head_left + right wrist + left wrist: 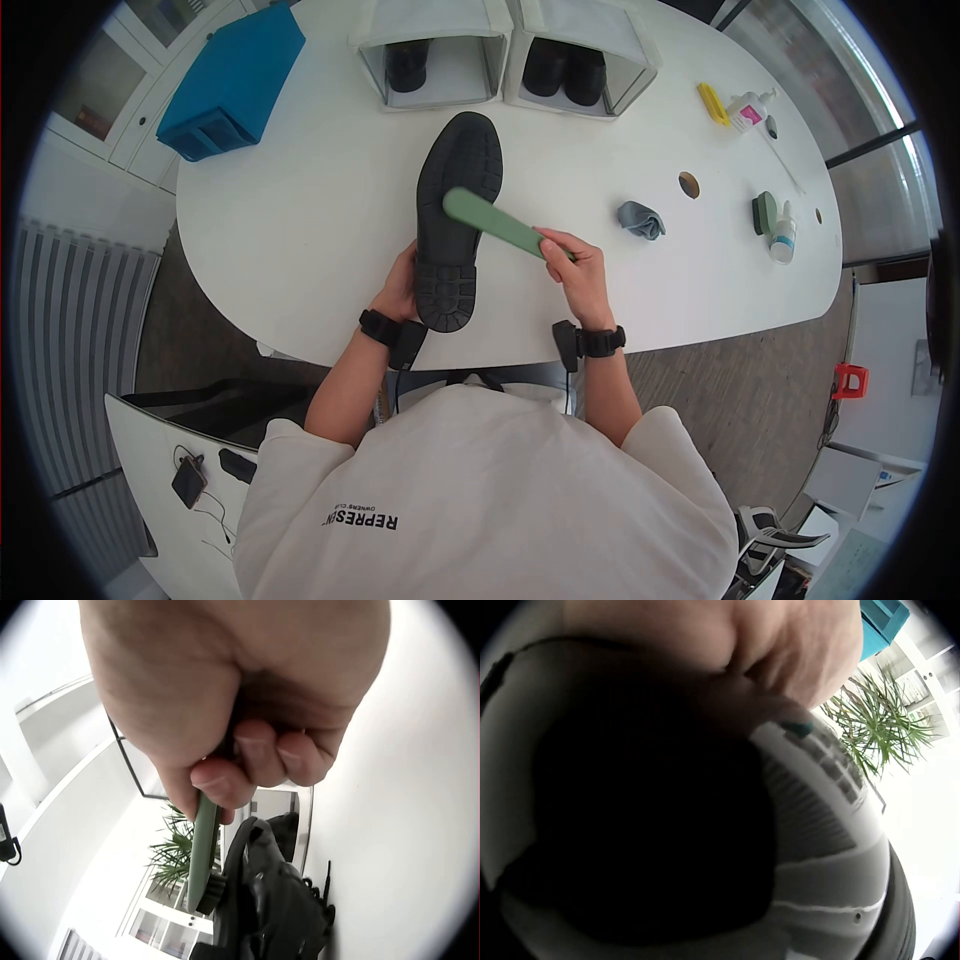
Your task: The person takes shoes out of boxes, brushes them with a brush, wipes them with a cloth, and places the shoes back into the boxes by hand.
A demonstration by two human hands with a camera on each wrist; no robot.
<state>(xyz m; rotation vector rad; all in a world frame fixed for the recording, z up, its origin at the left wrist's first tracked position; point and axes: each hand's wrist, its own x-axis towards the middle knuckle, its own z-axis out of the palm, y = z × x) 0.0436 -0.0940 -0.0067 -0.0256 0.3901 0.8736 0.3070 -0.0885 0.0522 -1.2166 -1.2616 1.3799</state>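
Note:
A black lace-up shoe (447, 285) lies sole upward in front of the person, its toe pointing away. At the left side of its heel the left hand (400, 284) holds it, the fingers hidden behind the shoe. A green long-handled shoe brush (497, 222) is gripped by the end of its handle in the right hand (579, 277). The brush head overlaps the middle of the sole in the head view. Dark bristles (212, 893) show right at the sole's edge in the right wrist view, with fingers curled round the handle.
Two white open boxes (497, 60) with dark shoes inside stand at the back. A crumpled grey cloth (641, 220) lies to the right. Farther right are a small green brush (764, 213), a spray bottle (783, 243) and a pump bottle (748, 112). A blue case (235, 80) sits back left.

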